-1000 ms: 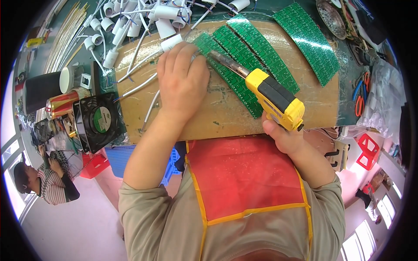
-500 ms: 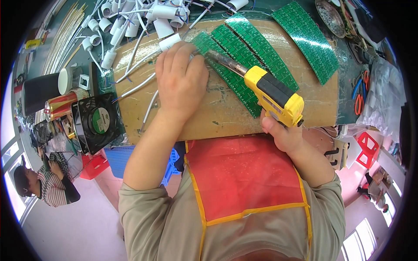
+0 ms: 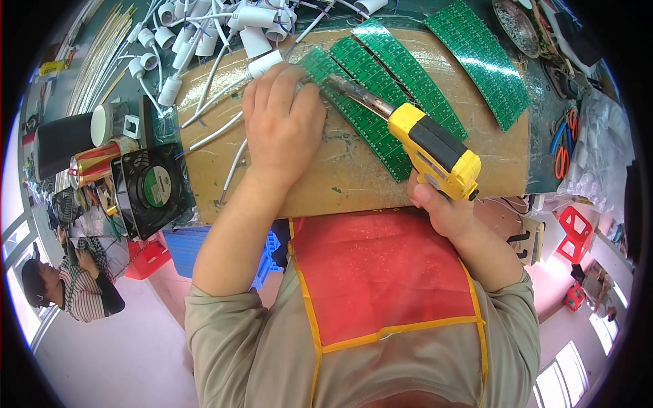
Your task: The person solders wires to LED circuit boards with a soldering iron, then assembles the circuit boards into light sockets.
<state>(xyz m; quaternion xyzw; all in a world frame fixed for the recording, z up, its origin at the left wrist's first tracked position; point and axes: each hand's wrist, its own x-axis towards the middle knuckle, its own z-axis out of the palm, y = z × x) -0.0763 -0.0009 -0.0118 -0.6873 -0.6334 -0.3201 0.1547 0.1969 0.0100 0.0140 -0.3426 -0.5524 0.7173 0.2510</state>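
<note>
My right hand (image 3: 442, 207) is wrapped round the grip of a yellow and black soldering gun (image 3: 435, 146). Its metal barrel points up and left, with the tip over the left end of the nearest green circuit board strip (image 3: 371, 129). Beside that end, my left hand (image 3: 284, 119) has its fingers bent and pressed together; what they pinch is mostly hidden. A white lamp holder (image 3: 265, 64) lies against the knuckles of this hand. Two more circuit board strips (image 3: 408, 78) lie alongside the nearest one on the brown work board (image 3: 354, 194).
A heap of white lamp holders with cables (image 3: 204, 34) covers the back left. A black fan (image 3: 153, 190) and a can (image 3: 95, 165) stand at left. At right are a wide circuit board panel (image 3: 479, 64), orange-handled scissors (image 3: 561, 162) and a metal dish (image 3: 515, 27).
My right hand's soldering gun has shifted slightly to the right, its tip drawing a little away from my left fingers. My left hand stays almost still. A person in the right background has moved.
</note>
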